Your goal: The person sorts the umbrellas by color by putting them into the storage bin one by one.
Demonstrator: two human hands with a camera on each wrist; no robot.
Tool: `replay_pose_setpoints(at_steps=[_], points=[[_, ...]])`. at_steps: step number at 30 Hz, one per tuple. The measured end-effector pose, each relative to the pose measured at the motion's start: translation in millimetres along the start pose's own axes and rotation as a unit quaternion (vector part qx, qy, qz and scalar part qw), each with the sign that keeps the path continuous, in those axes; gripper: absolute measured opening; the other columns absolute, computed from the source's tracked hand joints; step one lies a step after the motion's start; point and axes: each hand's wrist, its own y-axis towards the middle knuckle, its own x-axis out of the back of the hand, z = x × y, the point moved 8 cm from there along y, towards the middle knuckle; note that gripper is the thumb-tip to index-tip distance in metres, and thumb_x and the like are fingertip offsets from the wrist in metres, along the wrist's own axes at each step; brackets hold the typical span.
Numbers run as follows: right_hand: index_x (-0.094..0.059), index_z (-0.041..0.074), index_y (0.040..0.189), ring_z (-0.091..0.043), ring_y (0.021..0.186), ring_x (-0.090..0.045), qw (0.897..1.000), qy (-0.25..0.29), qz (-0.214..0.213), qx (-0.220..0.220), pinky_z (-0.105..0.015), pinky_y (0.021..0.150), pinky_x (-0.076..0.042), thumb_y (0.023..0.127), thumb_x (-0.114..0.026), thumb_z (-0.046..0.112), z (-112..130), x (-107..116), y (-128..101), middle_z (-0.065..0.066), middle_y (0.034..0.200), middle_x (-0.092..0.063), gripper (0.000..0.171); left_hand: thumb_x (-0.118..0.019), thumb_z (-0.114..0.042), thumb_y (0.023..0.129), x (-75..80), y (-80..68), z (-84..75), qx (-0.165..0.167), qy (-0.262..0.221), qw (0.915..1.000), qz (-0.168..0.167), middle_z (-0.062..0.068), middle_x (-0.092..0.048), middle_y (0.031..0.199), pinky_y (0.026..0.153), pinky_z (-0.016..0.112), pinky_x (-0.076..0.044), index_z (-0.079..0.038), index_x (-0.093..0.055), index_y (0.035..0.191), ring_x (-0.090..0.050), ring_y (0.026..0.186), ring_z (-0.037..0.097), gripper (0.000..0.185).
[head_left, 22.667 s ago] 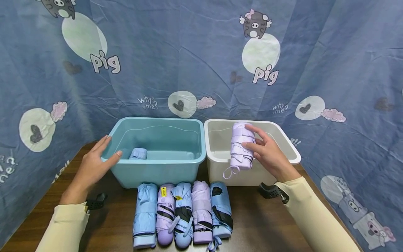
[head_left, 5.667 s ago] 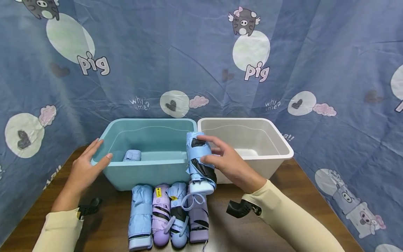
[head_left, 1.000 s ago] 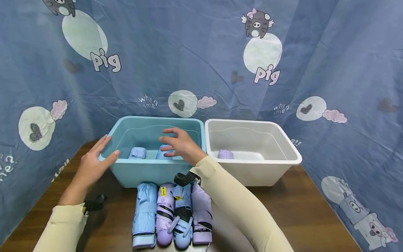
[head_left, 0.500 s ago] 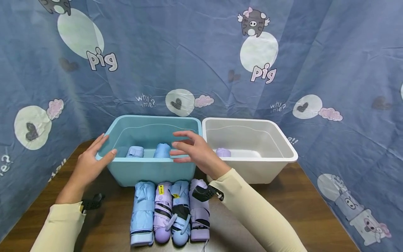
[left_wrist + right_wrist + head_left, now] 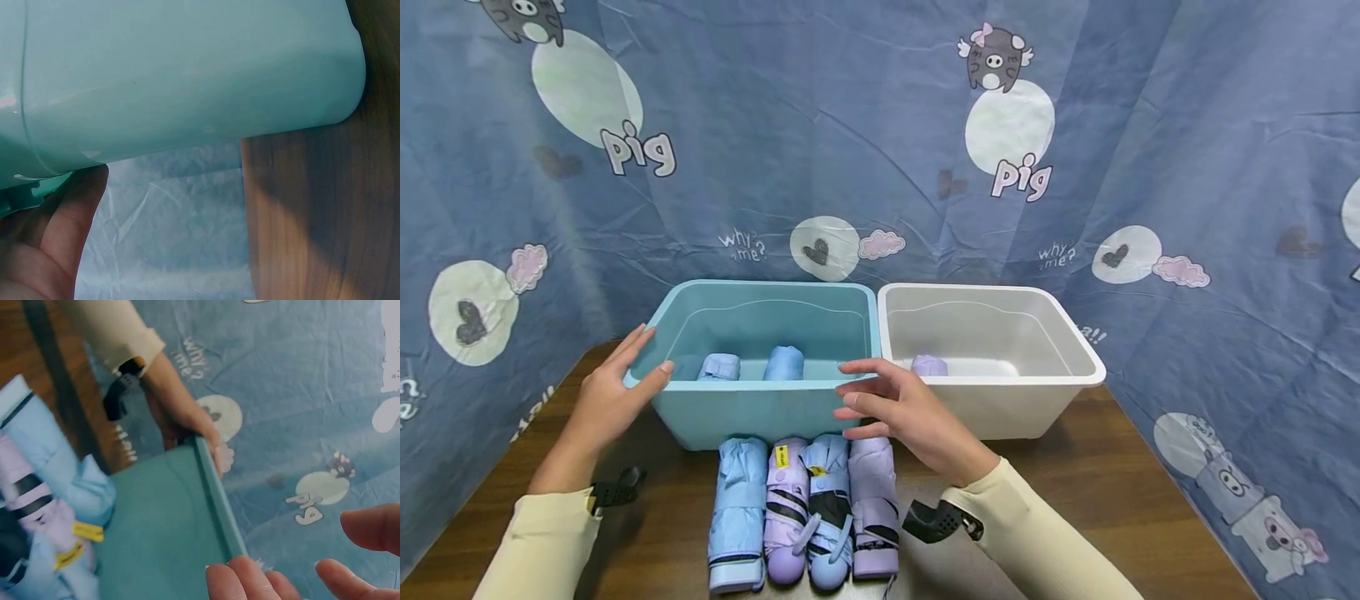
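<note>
Hovering empty with loose fingers, the right hand is just above the purple umbrella lying lengthwise below.

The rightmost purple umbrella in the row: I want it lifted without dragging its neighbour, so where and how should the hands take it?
Grip the purple umbrella round its middle, coming from above with the right hand, which hovers open just over its far end. It lies flat, lengthwise toward the bins, with its right flank free; its left flank presses against the blue umbrella.
</note>
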Motion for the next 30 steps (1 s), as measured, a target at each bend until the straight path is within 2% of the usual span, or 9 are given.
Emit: replay_pose_setpoints(at_steps=[8,13,23,30], points=[[-0.048,0.004,0.136,-0.036,0.108,-0.062,0.999,-0.018,-0.023,-0.024,-0.044,0.084,-0.054,0.094,-0.063,0.015,-27,22,-28,-0.022,0.128,-0.054,0.046,-0.056,-0.042,0.095,-0.5,-0.8,-1.4,0.007,-0.005,0.9999,0.006,0.008,-0.012,0.161,0.1,0.074,-0.02,-0.013,-0.022,0.154,-0.017,0.14,0.049,0.074],[-0.048,0.005,0.135,-0.038,0.108,-0.062,0.998,-0.023,-0.04,-0.04,-0.045,0.084,-0.054,0.093,-0.064,0.016,-43,35,-41,-0.027,0.13,-0.052,0.046,-0.056,-0.043,0.095,0.8,-0.6,-2.8,0.01,0.002,0.9999,0.008,0.01,-0.012,0.161,0.099,0.074,-0.021,-0.013,-0.022,0.154,-0.017,0.14,0.05,0.075],[-0.046,0.001,0.136,-0.044,0.111,-0.058,0.997,-0.025,-0.054,-0.046,-0.05,0.086,-0.052,0.093,-0.064,0.015,-68,50,-48,-0.029,0.128,-0.051,0.048,-0.058,-0.043,0.093,1.6,1.4,-2.5,0.01,0.007,0.9998,0.017,0.009,-0.012,0.161,0.098,0.075,-0.023,-0.013,-0.023,0.154,-0.018,0.139,0.051,0.076],[-0.039,0.002,0.143,-0.036,0.106,-0.061,0.994,-0.047,-0.084,-0.05,-0.049,0.082,-0.054,0.092,-0.067,0.017,-81,56,-51,-0.029,0.129,-0.049,0.06,-0.059,-0.041,0.094,2.0,2.4,-1.9,0.011,-0.003,0.9996,0.026,0.006,-0.011,0.161,0.098,0.075,-0.022,-0.015,-0.022,0.155,-0.015,0.141,0.049,0.076]])
